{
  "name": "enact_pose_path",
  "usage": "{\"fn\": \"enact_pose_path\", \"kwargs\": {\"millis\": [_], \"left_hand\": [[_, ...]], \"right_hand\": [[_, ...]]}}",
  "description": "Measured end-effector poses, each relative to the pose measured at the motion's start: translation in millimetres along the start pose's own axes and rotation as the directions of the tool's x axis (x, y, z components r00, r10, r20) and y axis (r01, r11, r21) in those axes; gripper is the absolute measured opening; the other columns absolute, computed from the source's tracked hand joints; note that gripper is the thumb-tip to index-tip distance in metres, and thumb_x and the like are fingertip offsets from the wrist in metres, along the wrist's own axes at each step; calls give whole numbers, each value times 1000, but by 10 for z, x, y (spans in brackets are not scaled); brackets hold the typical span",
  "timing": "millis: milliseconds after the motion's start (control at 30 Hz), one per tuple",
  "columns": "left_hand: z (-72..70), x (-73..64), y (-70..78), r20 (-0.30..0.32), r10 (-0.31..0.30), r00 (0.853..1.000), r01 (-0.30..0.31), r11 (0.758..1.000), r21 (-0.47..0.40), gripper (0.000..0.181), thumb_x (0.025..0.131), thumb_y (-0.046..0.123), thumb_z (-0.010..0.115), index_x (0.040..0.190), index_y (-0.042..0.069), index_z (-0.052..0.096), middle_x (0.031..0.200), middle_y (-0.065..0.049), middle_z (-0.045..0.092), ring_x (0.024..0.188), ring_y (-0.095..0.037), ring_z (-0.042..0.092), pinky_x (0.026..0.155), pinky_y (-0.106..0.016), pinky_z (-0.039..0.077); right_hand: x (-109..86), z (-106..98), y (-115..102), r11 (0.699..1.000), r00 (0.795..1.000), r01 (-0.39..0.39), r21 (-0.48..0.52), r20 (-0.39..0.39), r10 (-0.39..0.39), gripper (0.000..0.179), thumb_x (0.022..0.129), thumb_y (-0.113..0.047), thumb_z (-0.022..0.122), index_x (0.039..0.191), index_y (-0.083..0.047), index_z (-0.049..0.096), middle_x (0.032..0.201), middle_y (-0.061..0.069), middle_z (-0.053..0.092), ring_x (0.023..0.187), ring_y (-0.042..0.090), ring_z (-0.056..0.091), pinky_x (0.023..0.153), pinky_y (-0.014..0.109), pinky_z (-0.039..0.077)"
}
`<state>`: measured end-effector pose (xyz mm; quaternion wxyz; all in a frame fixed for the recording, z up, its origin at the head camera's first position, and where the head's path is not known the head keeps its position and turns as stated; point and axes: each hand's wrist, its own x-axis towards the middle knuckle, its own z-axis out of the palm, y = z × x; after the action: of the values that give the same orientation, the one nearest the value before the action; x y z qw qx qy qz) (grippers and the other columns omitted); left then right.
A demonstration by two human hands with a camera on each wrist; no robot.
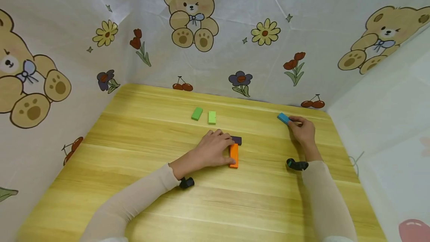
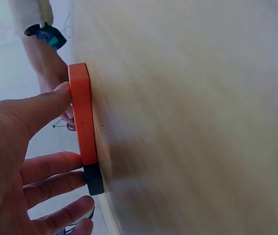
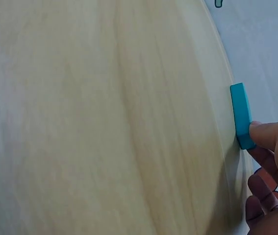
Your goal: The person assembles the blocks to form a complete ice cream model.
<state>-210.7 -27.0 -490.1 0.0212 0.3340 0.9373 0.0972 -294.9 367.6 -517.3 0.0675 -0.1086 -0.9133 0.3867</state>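
My left hand (image 1: 212, 149) holds an orange block (image 1: 234, 156) on the table, its thumb at the near end and a finger at the far end. A dark block (image 1: 236, 140) lies crosswise against that far end, and in the left wrist view the black piece (image 2: 94, 179) touches the orange one. Off to the right, my right hand (image 1: 304, 132) pinches one end of a blue block (image 1: 283, 118) between thumb and fingers. In the right wrist view the blue block (image 3: 241, 116) looks teal; whether it touches the table is hard to tell.
Behind the left hand lie a green block (image 1: 197, 114) and a light green block (image 1: 212, 117), set apart from each other. The wooden table (image 1: 255, 204) meets a cloth wall (image 1: 221, 62) printed with bears at its back edge. More cloth stands on both sides.
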Motion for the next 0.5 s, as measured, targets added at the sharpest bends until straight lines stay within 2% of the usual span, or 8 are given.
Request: {"fn": "enact_pose_path", "kwargs": {"millis": [300,500], "left_hand": [[-4,6,1,4,-6,1000,6,1000,-3,71,90,73,74,144,27,70,149,4,65,132,-25,56,112,-50,46],[-6,14,6,6,-8,1000,8,1000,-10,71,90,72,75,143,27,70,149,3,65,131,-25,56,111,-50,46]], "right_hand": [[5,83,-126,1000,998,24,-6,65,-24,43,112,-33,59,146,-9,68,152,24,59,117,35,61,85,28,47],[11,174,-203,999,994,51,-13,98,-49,41,111,-34,60,146,-14,69,148,22,63,99,19,60,75,20,46]]}}
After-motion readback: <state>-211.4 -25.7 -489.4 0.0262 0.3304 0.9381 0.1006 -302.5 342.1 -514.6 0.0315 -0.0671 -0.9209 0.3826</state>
